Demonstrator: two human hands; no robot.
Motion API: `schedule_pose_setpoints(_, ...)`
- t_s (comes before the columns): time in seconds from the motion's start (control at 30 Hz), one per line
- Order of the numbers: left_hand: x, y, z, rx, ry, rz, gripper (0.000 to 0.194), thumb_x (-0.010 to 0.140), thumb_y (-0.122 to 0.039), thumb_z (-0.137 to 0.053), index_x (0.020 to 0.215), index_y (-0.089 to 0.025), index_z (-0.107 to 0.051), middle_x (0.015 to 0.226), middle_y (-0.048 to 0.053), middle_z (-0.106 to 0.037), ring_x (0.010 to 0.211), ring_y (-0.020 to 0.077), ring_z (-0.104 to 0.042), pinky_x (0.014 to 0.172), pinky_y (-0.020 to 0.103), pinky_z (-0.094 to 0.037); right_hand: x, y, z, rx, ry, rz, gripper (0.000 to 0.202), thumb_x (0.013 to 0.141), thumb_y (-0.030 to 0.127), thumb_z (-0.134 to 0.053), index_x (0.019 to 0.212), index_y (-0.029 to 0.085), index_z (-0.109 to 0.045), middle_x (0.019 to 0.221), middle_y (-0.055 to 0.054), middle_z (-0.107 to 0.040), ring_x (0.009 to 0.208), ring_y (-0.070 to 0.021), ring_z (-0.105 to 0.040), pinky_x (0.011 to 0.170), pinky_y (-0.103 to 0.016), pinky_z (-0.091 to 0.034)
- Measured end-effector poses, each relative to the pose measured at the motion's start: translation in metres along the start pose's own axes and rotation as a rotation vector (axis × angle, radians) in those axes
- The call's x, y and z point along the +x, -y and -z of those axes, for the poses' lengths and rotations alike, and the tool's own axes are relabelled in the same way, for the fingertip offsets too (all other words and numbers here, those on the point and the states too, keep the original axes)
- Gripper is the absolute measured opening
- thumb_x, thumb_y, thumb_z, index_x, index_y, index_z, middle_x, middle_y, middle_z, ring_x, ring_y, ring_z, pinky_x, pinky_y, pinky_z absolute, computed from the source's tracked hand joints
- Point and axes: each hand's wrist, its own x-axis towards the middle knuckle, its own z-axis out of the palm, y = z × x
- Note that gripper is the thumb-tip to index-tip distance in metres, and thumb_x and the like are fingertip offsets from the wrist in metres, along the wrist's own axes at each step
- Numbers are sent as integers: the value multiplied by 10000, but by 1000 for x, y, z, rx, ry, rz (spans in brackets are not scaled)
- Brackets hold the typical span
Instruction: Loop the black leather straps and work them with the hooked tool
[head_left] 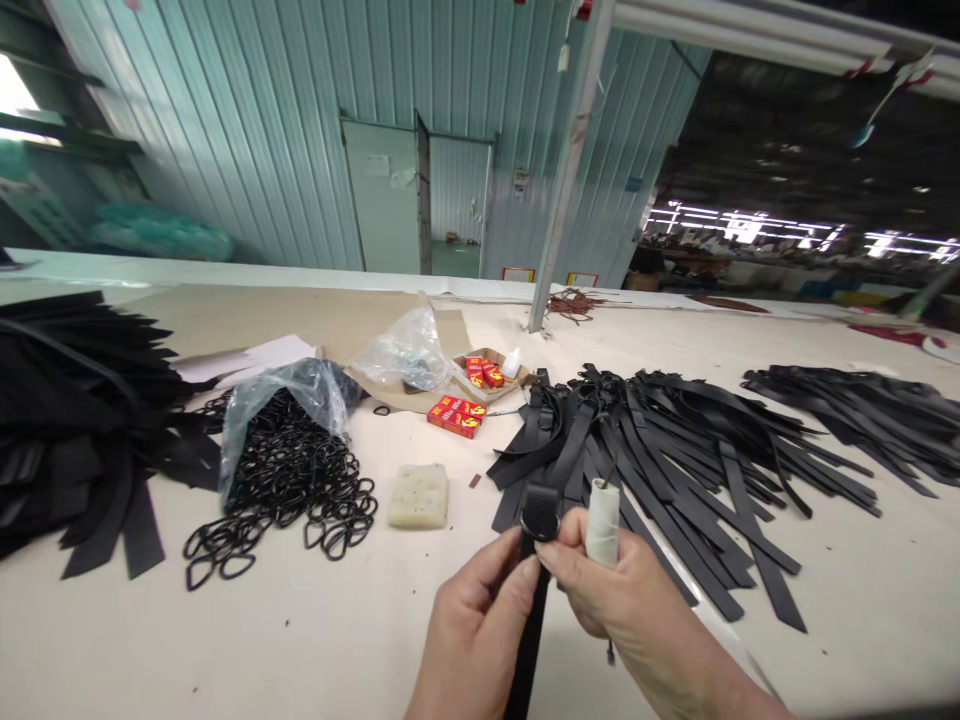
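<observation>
"What do we have from the left?"

"On the table, a pile of black straps, then a clear bag spilling black rings, then a yellowish block near red boxes."

"And our left hand?"

"Its grip is pinched on a black strap, between our two hands, above the table's near part."

"Which way does the strap point?"

"Its long axis runs away from us, leaning slightly right; the looped end, with a D-shaped ring just below it, points toward the far side."

"Our right hand?"

"Its grip is closed round a pale wrapped handle, roughly upright, thumb at the strap beside the ring. We can't quite make out the thin dark piece above the handle. Beyond and to the right, more straps fan out."
</observation>
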Motion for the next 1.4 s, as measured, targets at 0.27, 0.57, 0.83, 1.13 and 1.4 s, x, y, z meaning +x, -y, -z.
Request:
schedule_pose_setpoints(0.27, 3, 3, 8, 209, -21, -34, 263, 821, -355, -529, 902, -192, -720, 763, 38, -677, 722, 186, -571, 722, 257, -474, 7, -8, 0, -69, 77, -102, 406, 720, 556, -586, 638, 216, -378, 425, 111, -212, 390, -55, -160, 379, -220, -128)
schedule_pose_setpoints(0.57, -2, 12, 4, 293, -125, -111, 265, 832, -349, -510, 790, -175, -706, 658, 31, -616, 639, 170, -535, 665, 236, -460, 7, -6, -7, -119, 77, -12, 409, 726, 567, -560, 627, 205, -401, 483, 86, -258, 447, -69, -213, 407, -212, -200)
schedule_pose_setpoints(0.83, -10, 6, 10, -164, 108, 148, 296, 828, -205, -511, 1096, -179, -634, 914, 40, -692, 830, 178, -589, 782, 266, -442, -5, -23, 3, 88, 95, -237, 438, 709, 605, -570, 726, 201, -404, 446, 133, -213, 415, -42, -109, 411, -206, -86)
schedule_pose_setpoints(1.13, -28, 14, 23, -160, 44, 153, 350, 775, -218, -602, 1123, -187, -624, 770, 2, -666, 755, 154, -568, 803, 269, -426, -23, -22, -10, 79, 110, -241, 465, 689, 593, -599, 838, 164, -499, 467, 129, -189, 431, -45, -99, 415, -214, -73)
schedule_pose_setpoints(1.4, -41, 10, 27, -75, 25, 54, 326, 801, -238, -571, 1118, -195, -631, 821, 4, -699, 807, 173, -589, 838, 281, -432, -24, -22, -24, 58, 84, -249, 501, 609, 622, -642, 761, 175, -473, 411, 144, -210, 386, -33, -115, 387, -205, -88)
